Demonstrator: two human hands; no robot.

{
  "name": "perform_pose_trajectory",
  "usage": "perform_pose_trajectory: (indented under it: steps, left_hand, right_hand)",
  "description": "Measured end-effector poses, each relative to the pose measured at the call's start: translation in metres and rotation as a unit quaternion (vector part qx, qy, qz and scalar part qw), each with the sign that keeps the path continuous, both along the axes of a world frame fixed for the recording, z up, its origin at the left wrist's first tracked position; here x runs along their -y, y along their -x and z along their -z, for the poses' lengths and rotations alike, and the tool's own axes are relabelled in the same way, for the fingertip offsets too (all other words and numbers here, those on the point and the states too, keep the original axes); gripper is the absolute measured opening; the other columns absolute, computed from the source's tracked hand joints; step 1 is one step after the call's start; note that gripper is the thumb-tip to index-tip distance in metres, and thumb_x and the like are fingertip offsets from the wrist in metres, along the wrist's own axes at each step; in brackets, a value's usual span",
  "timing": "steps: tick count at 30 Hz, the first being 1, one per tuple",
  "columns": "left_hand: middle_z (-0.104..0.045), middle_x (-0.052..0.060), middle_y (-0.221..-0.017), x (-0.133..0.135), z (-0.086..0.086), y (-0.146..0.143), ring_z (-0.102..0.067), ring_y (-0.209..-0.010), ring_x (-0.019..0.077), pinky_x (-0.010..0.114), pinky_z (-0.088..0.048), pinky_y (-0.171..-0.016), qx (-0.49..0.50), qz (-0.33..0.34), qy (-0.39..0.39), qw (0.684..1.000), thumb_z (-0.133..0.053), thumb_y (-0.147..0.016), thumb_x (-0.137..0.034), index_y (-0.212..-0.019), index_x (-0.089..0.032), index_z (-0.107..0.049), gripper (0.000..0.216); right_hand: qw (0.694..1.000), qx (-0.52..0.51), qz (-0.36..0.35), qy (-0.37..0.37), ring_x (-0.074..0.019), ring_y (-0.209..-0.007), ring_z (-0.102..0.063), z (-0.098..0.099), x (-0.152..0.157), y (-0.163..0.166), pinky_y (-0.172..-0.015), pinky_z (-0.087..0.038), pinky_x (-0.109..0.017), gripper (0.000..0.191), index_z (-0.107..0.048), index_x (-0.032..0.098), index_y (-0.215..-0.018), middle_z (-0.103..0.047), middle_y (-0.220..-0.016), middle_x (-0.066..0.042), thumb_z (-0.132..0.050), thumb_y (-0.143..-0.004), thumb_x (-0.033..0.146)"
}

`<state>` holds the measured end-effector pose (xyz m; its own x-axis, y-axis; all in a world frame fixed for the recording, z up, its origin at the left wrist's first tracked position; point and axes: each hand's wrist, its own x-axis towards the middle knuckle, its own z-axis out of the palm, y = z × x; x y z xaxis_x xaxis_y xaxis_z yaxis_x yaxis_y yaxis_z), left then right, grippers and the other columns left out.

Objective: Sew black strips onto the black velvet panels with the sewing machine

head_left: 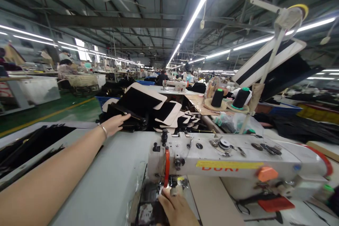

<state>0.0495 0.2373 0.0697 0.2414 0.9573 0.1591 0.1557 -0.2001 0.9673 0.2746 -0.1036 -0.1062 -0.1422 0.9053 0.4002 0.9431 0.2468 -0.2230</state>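
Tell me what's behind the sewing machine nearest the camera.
Behind the sewing machine, black and beige pieces lie piled and two black thread cones stand; its body covers whatever lies close against its back.

The long white sewing machine (pixel 230 154) looks like smooth painted metal. The flat grey tabletop (pixel 113 169) is smooth too. The flat black cloth-like panels (pixel 139 97) look matt. The round silver bracelet (pixel 103 130) is shiny metal. The clear plastic bag (pixel 256 123) looks thin, crinkly and glossy.

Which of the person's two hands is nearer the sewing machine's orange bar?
The right hand, just below the orange bar on the sewing machine; the left hand is stretched out to the pile of black and pale pieces.
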Motion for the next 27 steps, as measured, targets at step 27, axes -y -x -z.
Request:
perform_pose_trajectory:
  steps: [27]
  left_hand:
    - [-0.066,0.003,-0.129,0.268,0.142,0.043,-0.057,-0.125,0.0313,0.046,-0.039,-0.115,-0.256,0.154,-0.108,0.948,-0.056,-0.084,-0.061,-0.108,-0.031,-0.074,0.042]
  right_hand:
    - [0.927,0.088,0.312,0.186,-0.0275,-0.081,-0.073,-0.097,0.11,-0.052,-0.07,-0.052,-0.033,0.045,-0.059,0.013,-0.13,-0.075,-0.09,-0.014,-0.04,-0.09,0.01]
